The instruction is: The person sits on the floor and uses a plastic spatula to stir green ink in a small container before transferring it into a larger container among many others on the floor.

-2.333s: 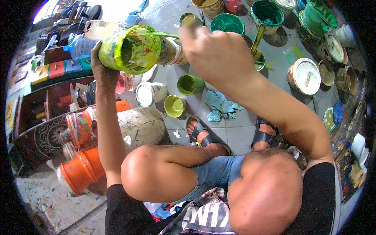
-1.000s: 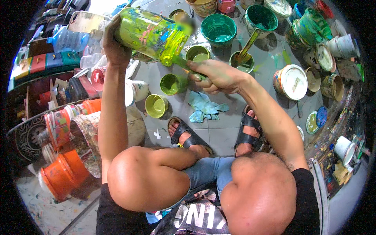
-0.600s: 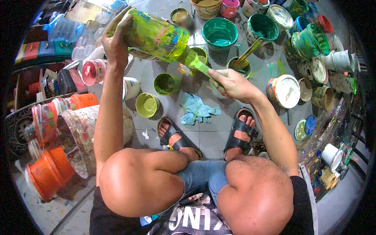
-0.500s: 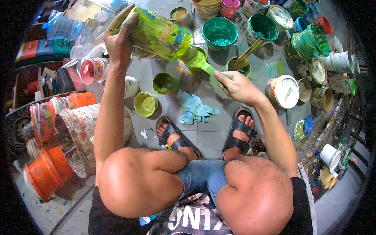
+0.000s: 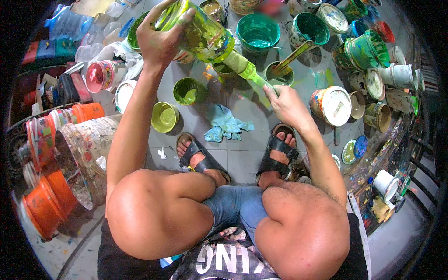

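My left hand (image 5: 158, 39) grips a paint-smeared yellow-green container (image 5: 205, 42), tilted on its side high in the view with its lower end toward the right. My right hand (image 5: 284, 105) is closed on the handle of a light-green scraper (image 5: 251, 73), whose wide end meets the container's lower end. Behind the scraper a small dark-green tub (image 5: 220, 71) is partly hidden. Below are an olive tub (image 5: 186, 92), a pale yellow-green cup (image 5: 164, 118) and a crumpled blue cloth (image 5: 223, 122). A tub with a stick in it (image 5: 278, 74) stands just above my right hand.
Teal and dark-green buckets (image 5: 258, 33) stand at the back, lidded tubs (image 5: 330, 105) at the right beside a paint-crusted board (image 5: 373, 177). Orange buckets (image 5: 46, 205) and a large spattered drum (image 5: 84, 163) lie at the left. My sandalled feet (image 5: 200, 156) rest on the grey tiled floor (image 5: 238, 163).
The container in my left hand has moved rightward and higher over the last second, tilted with its end toward my right hand. My right hand and scraper have shifted right and lower in view.
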{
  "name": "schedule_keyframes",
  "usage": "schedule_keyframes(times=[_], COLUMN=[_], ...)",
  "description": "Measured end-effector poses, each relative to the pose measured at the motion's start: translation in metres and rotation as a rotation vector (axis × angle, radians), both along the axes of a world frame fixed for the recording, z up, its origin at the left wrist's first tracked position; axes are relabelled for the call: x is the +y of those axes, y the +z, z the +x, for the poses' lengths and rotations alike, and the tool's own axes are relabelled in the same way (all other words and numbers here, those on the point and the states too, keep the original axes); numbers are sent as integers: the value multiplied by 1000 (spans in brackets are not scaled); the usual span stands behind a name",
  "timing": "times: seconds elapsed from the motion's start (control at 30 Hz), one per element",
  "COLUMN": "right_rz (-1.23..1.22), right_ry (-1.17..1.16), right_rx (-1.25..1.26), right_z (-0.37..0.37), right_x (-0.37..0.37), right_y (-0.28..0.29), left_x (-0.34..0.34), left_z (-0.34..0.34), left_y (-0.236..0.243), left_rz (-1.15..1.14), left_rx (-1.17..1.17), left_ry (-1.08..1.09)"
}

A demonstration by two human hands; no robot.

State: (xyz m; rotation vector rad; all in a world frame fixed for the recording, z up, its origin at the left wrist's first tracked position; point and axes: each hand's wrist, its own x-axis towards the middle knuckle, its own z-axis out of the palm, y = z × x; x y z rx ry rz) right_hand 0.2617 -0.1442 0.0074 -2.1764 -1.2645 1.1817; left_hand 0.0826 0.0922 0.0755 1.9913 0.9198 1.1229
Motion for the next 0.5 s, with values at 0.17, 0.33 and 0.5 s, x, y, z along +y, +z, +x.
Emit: schedule_keyframes(times=[0.17, 0.33, 0.5], right_rz=[-44, 44, 140], right_ry=[95, 299, 468], right_rx=[-212, -569, -824], right_z=[3, -6, -24], right_x=[14, 39, 66], right_y=[29, 52, 58], left_x=[-6, -4, -3], left_z=[-1, -1, -1], left_y=[6, 8, 11], left_rz=[20, 23, 30], left_rx=[6, -10, -35], left_ry=[9, 20, 31])
